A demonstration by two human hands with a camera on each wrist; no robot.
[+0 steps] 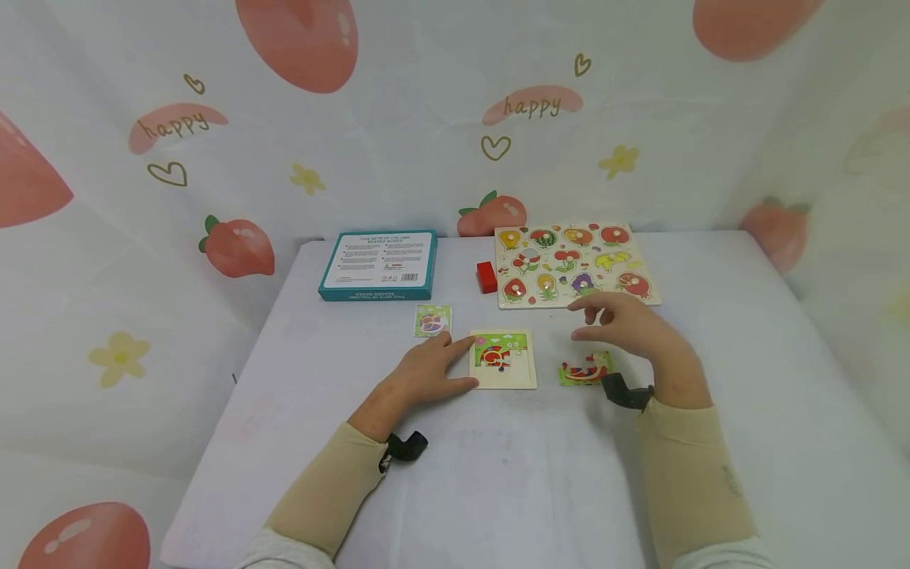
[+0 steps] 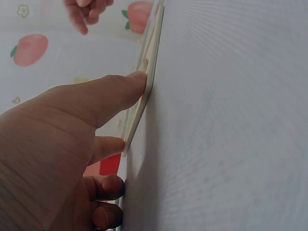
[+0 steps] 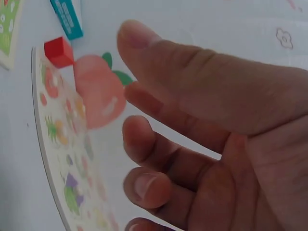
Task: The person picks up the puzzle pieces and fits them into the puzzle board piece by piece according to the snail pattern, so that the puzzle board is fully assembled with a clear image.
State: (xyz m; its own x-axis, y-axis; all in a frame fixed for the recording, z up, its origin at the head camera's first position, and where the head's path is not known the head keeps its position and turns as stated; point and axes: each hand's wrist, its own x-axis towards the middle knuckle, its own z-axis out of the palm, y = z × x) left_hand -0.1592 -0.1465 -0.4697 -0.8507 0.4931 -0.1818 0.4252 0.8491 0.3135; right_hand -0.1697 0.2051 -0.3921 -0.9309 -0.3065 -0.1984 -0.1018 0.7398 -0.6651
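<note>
My left hand (image 1: 425, 370) lies at the left side of a small square wooden puzzle board (image 1: 522, 373), thumb and index finger spread and touching its edge. Close up in the left wrist view, the thumb of the left hand (image 2: 72, 115) rests on the board's rim (image 2: 139, 113). Partly filled, the board shows green and red pieces (image 1: 495, 356) in its upper left. My right hand (image 1: 629, 328) is raised with loosely bent fingers and holds nothing. Below it on the table lie loose green and red pieces (image 1: 584, 371). The right wrist view shows the right hand (image 3: 207, 115) empty.
A small picture card (image 1: 432, 319) lies beyond the left hand. Farther back are a teal and white box (image 1: 378, 265), a red block (image 1: 486, 277) and a large fruit puzzle board (image 1: 573, 265). A printed curtain hangs behind the table.
</note>
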